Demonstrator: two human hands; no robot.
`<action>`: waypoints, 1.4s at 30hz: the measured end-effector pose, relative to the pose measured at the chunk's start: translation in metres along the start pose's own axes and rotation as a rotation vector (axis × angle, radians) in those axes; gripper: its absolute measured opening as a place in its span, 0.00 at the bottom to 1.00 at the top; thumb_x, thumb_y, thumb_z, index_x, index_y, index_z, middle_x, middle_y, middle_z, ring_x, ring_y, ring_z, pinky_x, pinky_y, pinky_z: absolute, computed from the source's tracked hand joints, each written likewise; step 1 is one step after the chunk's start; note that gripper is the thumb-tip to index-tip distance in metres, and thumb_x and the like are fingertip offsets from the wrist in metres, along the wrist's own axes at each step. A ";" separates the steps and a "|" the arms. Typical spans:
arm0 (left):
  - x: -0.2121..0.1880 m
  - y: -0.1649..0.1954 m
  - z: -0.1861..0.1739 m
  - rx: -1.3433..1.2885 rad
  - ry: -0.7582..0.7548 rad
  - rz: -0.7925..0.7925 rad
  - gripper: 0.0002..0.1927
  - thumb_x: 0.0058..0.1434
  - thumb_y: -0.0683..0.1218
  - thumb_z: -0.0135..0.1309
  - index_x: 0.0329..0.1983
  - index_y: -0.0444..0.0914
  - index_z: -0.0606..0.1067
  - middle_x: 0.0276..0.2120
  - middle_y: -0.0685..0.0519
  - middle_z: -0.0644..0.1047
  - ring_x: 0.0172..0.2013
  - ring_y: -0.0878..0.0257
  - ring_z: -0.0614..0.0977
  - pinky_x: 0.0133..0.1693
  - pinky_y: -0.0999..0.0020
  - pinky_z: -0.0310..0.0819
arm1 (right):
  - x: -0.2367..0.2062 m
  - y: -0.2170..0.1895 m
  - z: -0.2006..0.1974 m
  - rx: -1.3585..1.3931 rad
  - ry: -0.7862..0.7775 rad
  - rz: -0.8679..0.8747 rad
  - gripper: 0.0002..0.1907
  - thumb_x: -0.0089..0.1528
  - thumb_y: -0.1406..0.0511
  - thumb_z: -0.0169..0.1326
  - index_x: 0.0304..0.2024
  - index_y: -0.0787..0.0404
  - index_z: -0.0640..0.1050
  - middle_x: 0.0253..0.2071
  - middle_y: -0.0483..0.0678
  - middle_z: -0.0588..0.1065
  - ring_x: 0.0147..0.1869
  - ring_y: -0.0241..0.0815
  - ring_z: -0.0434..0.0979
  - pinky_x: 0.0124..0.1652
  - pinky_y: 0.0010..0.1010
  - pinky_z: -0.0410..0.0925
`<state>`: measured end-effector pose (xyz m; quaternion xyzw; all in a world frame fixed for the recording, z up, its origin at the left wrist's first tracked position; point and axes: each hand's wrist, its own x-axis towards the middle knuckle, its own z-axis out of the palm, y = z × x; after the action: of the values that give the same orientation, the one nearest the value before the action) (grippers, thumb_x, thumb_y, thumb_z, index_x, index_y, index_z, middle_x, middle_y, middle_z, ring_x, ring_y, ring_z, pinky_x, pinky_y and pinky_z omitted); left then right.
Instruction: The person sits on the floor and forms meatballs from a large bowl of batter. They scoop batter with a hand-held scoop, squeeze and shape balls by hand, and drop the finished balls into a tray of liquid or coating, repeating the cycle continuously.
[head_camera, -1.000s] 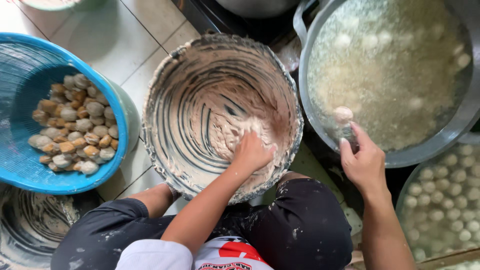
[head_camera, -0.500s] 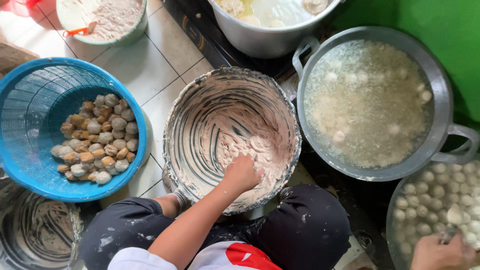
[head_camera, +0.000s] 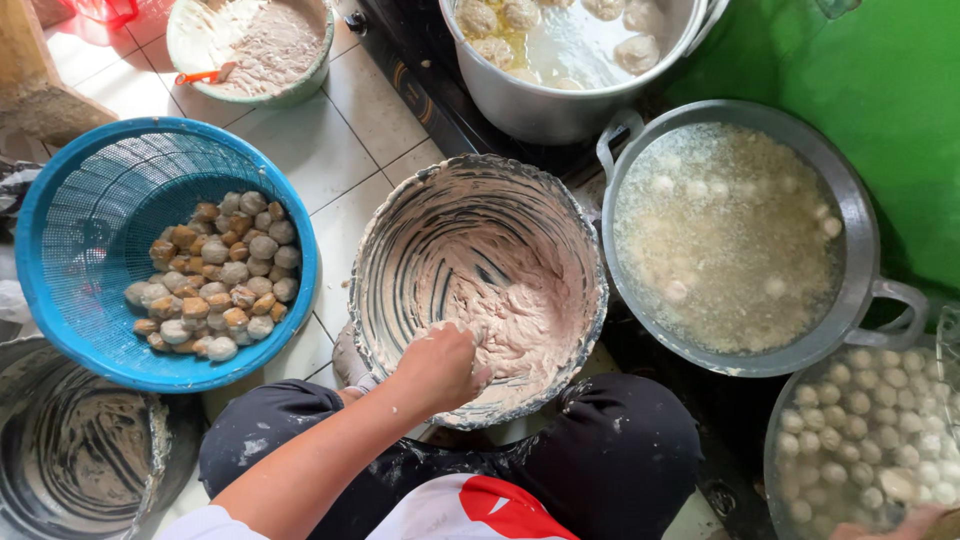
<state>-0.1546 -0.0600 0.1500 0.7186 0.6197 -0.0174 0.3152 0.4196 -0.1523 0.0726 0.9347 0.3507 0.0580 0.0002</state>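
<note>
My fingers (head_camera: 462, 362) are smeared with pale pinkish-beige paste (head_camera: 510, 320), which streaks the grey metal bowl (head_camera: 400, 230) in swirls. The basket (head_camera: 90, 200) is bright blue mesh, holding tan and off-white balls (head_camera: 215, 280). The pan (head_camera: 850, 240) is dull grey with cloudy whitish water. My trousers (head_camera: 620, 450) are black, flecked white.

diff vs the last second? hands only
The right hand left the pot of frothy liquid, let go of the spoon it held there, and moved down to the tub of pale balls at the lower right edge. The left hand stayed buried in the paste in the mixing bowl.
</note>
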 end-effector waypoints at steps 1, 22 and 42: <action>0.000 -0.001 0.000 0.008 0.003 0.010 0.23 0.57 0.57 0.60 0.40 0.32 0.77 0.38 0.37 0.77 0.44 0.42 0.80 0.45 0.50 0.75 | 0.003 -0.003 -0.002 0.004 -0.011 0.013 0.14 0.69 0.69 0.50 0.56 0.65 0.77 0.39 0.53 0.73 0.37 0.46 0.72 0.38 0.35 0.68; -0.008 0.002 0.002 0.048 0.000 0.080 0.21 0.59 0.57 0.59 0.41 0.34 0.78 0.41 0.39 0.78 0.44 0.44 0.81 0.43 0.51 0.76 | 0.075 -0.358 -0.172 1.162 -0.470 -0.655 0.32 0.64 0.71 0.61 0.72 0.63 0.71 0.45 0.48 0.77 0.37 0.38 0.78 0.34 0.28 0.71; -0.017 -0.002 0.010 0.061 -0.012 0.110 0.19 0.59 0.56 0.61 0.40 0.35 0.77 0.41 0.40 0.76 0.46 0.46 0.79 0.43 0.53 0.75 | 0.044 -0.540 -0.149 0.735 -0.015 -0.962 0.25 0.62 0.69 0.54 0.63 0.61 0.75 0.45 0.62 0.80 0.49 0.62 0.80 0.49 0.45 0.72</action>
<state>-0.1566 -0.0797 0.1486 0.7606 0.5766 -0.0231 0.2973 0.0826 0.2776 0.2036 0.6106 0.7310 -0.0802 -0.2940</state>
